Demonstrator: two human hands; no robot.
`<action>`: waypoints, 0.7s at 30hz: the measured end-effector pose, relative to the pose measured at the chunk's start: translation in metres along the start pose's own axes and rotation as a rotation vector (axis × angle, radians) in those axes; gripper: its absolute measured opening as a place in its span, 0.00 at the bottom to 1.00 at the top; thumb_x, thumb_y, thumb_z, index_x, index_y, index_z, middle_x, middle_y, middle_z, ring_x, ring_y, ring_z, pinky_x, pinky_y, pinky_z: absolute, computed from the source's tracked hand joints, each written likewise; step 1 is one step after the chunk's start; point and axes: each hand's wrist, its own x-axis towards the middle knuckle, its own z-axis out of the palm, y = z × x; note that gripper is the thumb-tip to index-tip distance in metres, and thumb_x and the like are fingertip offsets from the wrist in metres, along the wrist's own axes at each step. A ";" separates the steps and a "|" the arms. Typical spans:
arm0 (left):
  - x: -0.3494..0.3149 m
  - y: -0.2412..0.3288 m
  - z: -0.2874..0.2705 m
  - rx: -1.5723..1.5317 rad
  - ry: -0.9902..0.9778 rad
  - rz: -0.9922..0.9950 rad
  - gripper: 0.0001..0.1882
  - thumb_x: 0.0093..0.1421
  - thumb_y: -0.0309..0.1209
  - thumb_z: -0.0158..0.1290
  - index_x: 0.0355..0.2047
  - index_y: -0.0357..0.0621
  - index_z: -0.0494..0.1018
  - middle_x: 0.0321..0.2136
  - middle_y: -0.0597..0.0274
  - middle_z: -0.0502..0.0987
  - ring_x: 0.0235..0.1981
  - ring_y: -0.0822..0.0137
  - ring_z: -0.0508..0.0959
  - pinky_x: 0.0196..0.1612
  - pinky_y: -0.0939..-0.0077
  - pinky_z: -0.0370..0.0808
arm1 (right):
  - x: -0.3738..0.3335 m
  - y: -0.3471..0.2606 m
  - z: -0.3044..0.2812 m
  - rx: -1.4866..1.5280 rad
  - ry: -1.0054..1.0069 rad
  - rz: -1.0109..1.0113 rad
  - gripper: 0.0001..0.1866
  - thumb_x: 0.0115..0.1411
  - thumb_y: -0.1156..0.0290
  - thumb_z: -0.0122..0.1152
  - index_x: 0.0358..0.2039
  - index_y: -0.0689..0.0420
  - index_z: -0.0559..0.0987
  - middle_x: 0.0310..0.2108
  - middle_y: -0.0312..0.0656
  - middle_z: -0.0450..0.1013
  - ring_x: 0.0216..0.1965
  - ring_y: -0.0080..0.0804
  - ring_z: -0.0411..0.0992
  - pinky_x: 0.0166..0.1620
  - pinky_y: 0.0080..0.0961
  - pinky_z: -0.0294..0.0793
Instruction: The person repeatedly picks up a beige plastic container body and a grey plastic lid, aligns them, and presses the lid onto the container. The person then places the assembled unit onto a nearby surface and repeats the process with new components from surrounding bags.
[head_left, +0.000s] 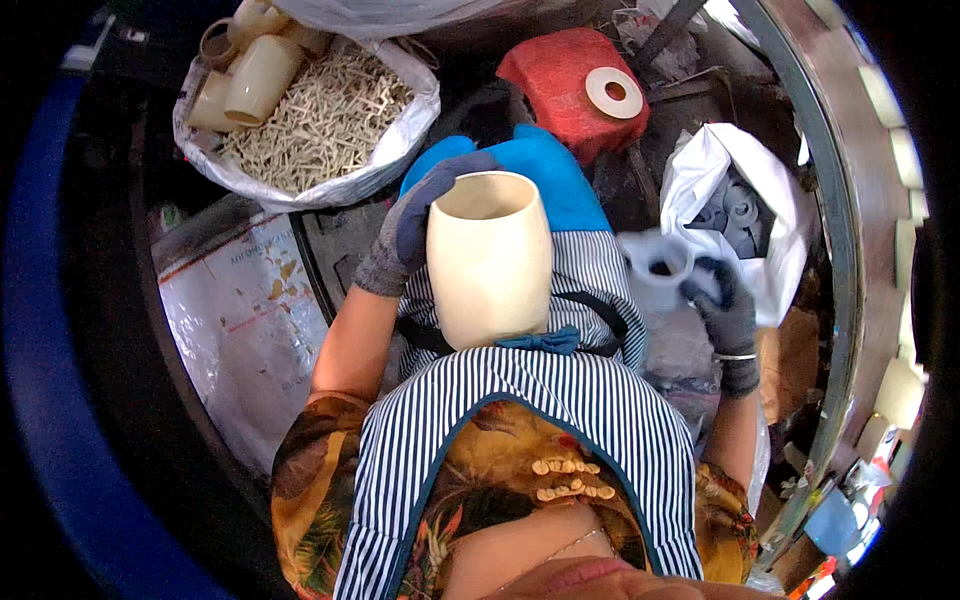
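My left hand, in a grey glove, is closed around the upper left side of a cream barrel-shaped plastic pot. The pot rests on my lap against the striped apron, its open mouth facing away from me. My right hand, gloved too, pinches a pale translucent ring-shaped piece with a dark round hole. That piece is smeared by motion, so its exact kind is unclear. Just beyond it, a white bag holds several grey curled parts.
At the far left, a white sack contains small beige pieces and several cream pots. A red object with a pale ring stands ahead. Plastic sheeting lies left; a metal-edged frame rises right.
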 end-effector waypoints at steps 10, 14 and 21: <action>0.018 -0.044 -0.018 0.568 0.028 0.321 0.33 0.64 0.36 0.53 0.66 0.38 0.57 0.61 0.47 0.66 0.64 0.56 0.65 0.66 0.62 0.60 | 0.158 -0.162 0.079 0.813 -0.426 0.227 0.21 0.64 0.48 0.58 0.38 0.55 0.78 0.18 0.27 0.62 0.16 0.17 0.59 0.20 0.18 0.57; 0.021 -0.036 -0.009 0.006 0.067 0.081 0.34 0.70 0.52 0.38 0.66 0.39 0.56 0.60 0.46 0.67 0.59 0.55 0.71 0.63 0.62 0.67 | 0.166 -0.146 0.090 0.825 -0.458 0.321 0.20 0.63 0.48 0.59 0.36 0.54 0.77 0.16 0.26 0.60 0.15 0.17 0.56 0.19 0.19 0.54; 0.022 -0.012 0.019 -0.118 0.114 -0.075 0.40 0.70 0.60 0.28 0.66 0.36 0.56 0.61 0.45 0.67 0.60 0.56 0.70 0.63 0.62 0.68 | 0.157 -0.145 0.082 0.808 -0.410 0.332 0.19 0.64 0.49 0.58 0.34 0.54 0.76 0.16 0.26 0.60 0.15 0.16 0.56 0.18 0.18 0.54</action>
